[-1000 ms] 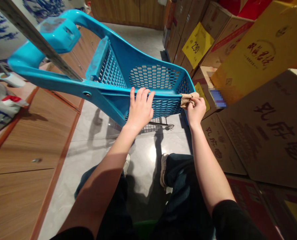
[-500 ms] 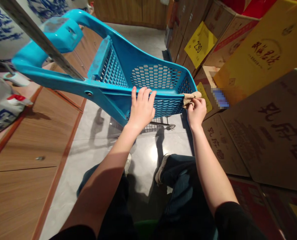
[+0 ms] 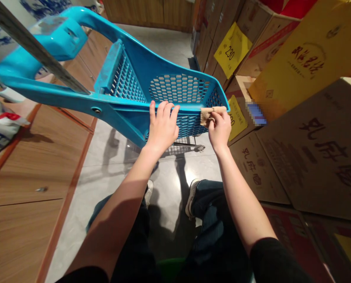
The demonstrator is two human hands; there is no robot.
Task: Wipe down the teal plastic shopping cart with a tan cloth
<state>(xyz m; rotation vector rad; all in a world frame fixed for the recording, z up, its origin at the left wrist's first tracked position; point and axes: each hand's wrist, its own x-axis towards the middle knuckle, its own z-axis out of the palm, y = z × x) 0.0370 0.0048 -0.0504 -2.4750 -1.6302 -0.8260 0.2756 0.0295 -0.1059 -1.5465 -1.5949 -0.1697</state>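
Note:
A blue plastic shopping trolley basket (image 3: 125, 100) with mesh walls is tilted up in front of me. My left hand (image 3: 161, 127) curls its fingers over the basket's near rim and grips it. My right hand (image 3: 219, 127) pinches a small beige cloth (image 3: 207, 113) and presses it against the same rim, just left of the basket's right corner. The basket's handle (image 3: 50, 37) rises at the upper left. Below the basket, one small wheel on its metal frame (image 3: 190, 146) shows above the floor.
Stacked cardboard boxes (image 3: 311, 141) line the right side, with yellow price tags (image 3: 231, 51) on them. Wooden cabinets (image 3: 30, 165) run along the left. A grey metal bar (image 3: 36, 47) crosses the upper left. My legs and shoes (image 3: 193, 196) rest on the grey tiled floor.
My right hand has slid the cloth leftward along the rim, away from the basket's right corner. My left hand keeps its grip on the rim.

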